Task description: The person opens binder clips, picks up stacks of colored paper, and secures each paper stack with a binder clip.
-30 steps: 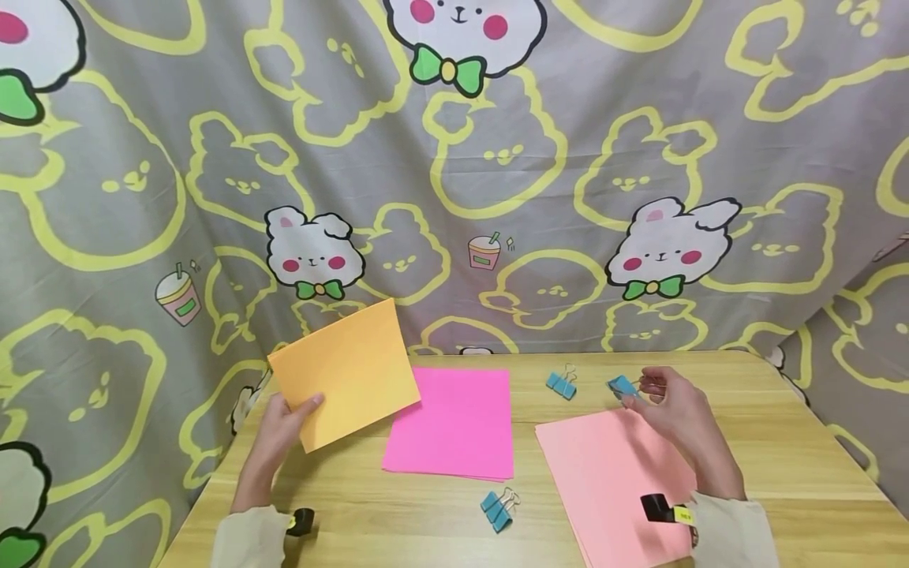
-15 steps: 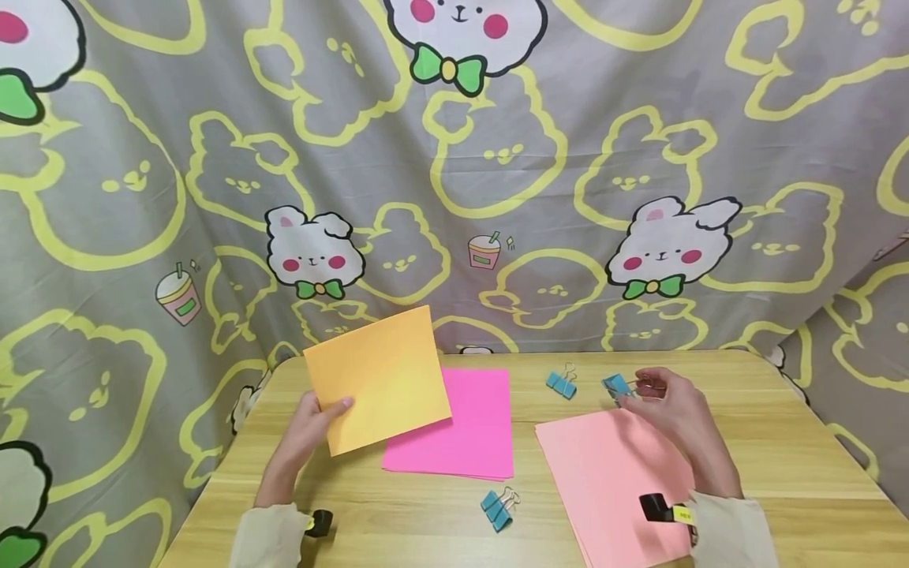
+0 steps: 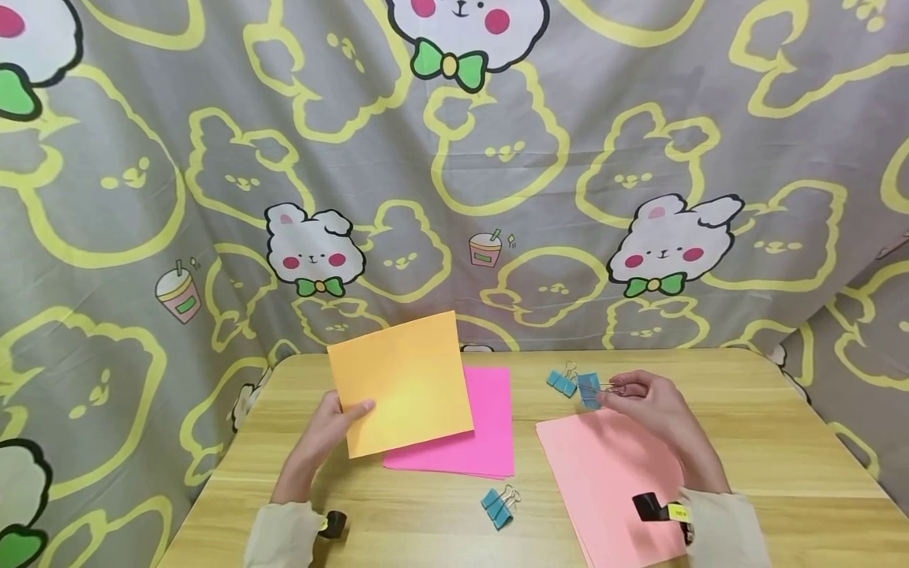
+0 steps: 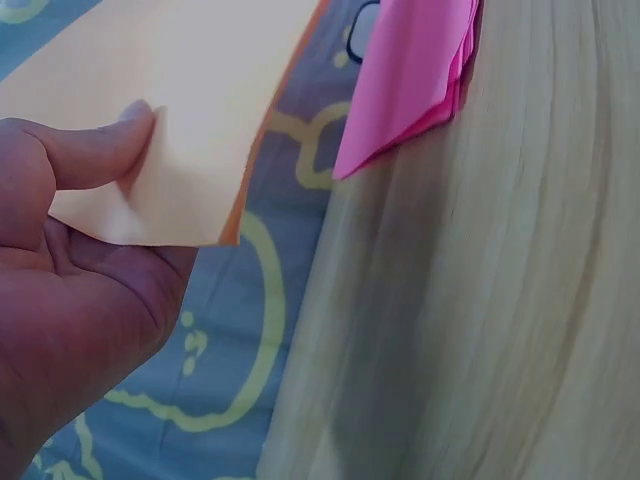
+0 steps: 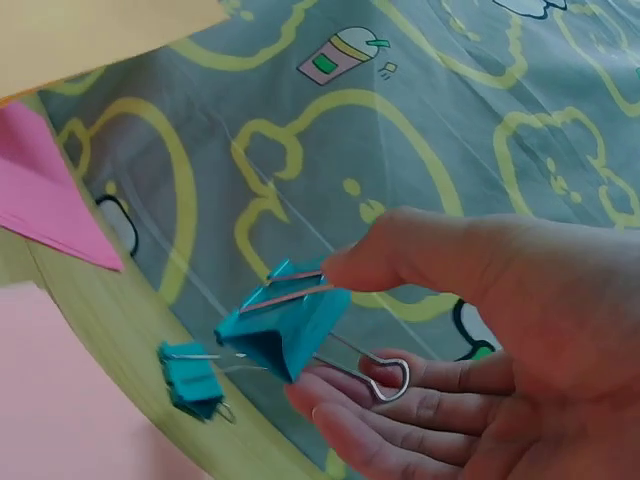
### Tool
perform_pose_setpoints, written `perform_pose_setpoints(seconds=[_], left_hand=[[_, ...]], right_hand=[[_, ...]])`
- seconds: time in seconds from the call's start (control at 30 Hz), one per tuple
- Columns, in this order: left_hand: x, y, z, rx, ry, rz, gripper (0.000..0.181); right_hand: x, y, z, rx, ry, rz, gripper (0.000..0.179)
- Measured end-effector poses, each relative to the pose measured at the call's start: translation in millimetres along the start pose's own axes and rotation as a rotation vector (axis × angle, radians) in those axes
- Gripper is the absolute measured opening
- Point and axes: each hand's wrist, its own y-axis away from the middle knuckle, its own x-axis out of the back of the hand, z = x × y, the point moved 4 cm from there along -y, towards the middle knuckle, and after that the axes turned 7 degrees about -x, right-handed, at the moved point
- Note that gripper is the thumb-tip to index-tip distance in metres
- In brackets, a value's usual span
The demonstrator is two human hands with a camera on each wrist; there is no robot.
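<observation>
Pinching orange paper (image 3: 405,379), left hand (image 3: 335,418) — left of magenta paper (image 3: 491,410); right hand (image 3: 652,404) grips clip (image 3: 589,392), right of magenta — best squeeze evenly.

One curtain (image 3: 398,173), grey, in soft folds behind and to both sides of the table (image 3: 405,521); its print: yellow-outlined animal heads (image 3: 506,170), white rabbits (image 3: 315,248) with red-pink cheeks and green bows, pink drink cups (image 3: 485,249) with green straws; table top of pale wood grain, far corners rounded.
</observation>
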Motion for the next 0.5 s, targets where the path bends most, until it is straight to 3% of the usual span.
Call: perform_pose_setpoints(seconds=[0.3,0.5], left_hand=[[-16.0,-2.8,1.1,-0.039,0.031,-0.087,0.034],[-26.5,-4.8,1.5,-0.061,0.054,-0.13,0.034]], right_hand=[[-20.7,-6.3,-4.6,0.056,-0.246,-0.123,0.058],[-32.2,-9.2,-8.6,0.067,-0.323,-0.161,0.057]])
